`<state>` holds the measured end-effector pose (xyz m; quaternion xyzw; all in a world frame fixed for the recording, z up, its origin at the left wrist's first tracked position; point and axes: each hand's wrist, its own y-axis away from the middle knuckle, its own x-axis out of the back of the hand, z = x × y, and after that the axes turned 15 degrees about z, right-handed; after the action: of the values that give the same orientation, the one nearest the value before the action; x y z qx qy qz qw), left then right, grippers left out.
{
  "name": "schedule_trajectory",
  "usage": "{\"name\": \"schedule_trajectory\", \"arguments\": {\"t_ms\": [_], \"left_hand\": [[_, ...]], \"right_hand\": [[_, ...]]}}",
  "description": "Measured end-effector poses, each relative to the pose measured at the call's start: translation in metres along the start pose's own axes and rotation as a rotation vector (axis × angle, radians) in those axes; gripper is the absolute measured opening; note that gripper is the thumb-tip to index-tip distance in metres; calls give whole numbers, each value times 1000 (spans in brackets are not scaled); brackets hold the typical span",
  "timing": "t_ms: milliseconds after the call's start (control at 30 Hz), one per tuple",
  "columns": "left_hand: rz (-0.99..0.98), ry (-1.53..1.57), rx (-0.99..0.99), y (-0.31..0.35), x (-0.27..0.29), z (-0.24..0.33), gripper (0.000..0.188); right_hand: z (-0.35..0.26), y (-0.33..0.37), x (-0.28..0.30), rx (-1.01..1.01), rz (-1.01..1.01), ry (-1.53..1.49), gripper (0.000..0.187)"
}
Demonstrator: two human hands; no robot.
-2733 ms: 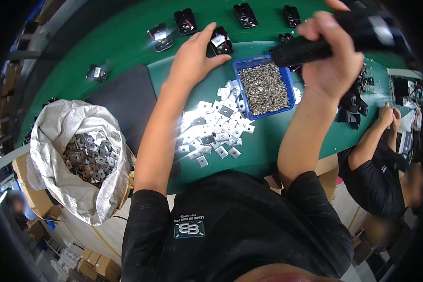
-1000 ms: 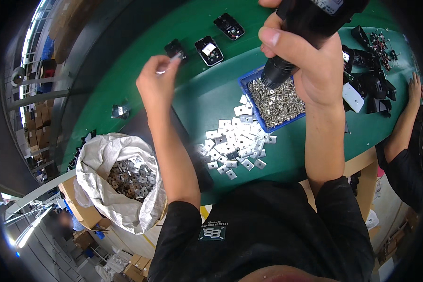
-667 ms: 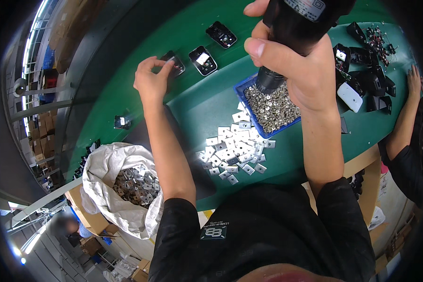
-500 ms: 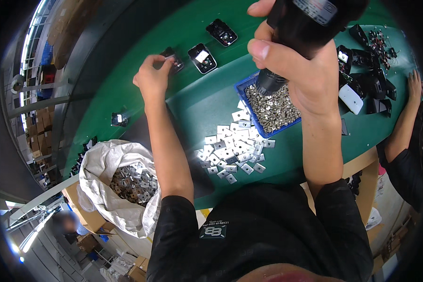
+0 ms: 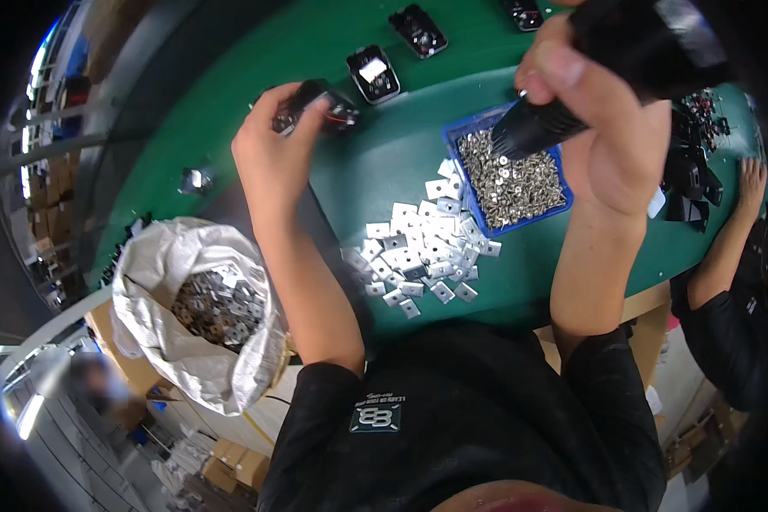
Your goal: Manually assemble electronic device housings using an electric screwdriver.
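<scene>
My left hand (image 5: 273,149) pinches a small black plastic housing (image 5: 340,113) between thumb and fingers, its inner parts and a bit of red showing. Blur and the fingers hide some of it. In my right hand (image 5: 610,128) is a black power screwdriver (image 5: 648,51), tilted so its ribbed nose points down-left over a blue tray (image 5: 497,230) full of small silver screws (image 5: 516,188). Whether the tip touches the screws I cannot tell. Beside the tray, loose square metal plates (image 5: 427,243) with holes lie in a heap on the green table.
More open housings (image 5: 373,75) lie along the green strip at the far side, and another (image 5: 196,179) sits at the left. A white sack (image 5: 205,375) of metal plates stands left of my arm. At right are black parts (image 5: 691,175) and another person's arm (image 5: 725,243).
My left hand has taken the housing toward the right and turned it. The screwdriver has swung to a flatter slant, with my right hand farther right. The whole view has shifted slightly.
</scene>
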<state>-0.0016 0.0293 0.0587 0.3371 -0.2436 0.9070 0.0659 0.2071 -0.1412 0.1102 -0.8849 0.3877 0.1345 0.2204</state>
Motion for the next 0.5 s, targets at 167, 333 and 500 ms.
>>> {"name": "schedule_trajectory", "arguments": {"t_ms": [167, 333, 500], "left_hand": [[-218, 145, 26, 62, -22, -9, 30], [-191, 235, 94, 69, -33, -7, 21], [-158, 273, -86, 71, -29, -15, 27]], "right_hand": [[-15, 1, -23, 78, 253, 282, 51], [-13, 12, -27, 171, 222, 217, 48], [-15, 15, -15, 121, 108, 124, 34]]}}
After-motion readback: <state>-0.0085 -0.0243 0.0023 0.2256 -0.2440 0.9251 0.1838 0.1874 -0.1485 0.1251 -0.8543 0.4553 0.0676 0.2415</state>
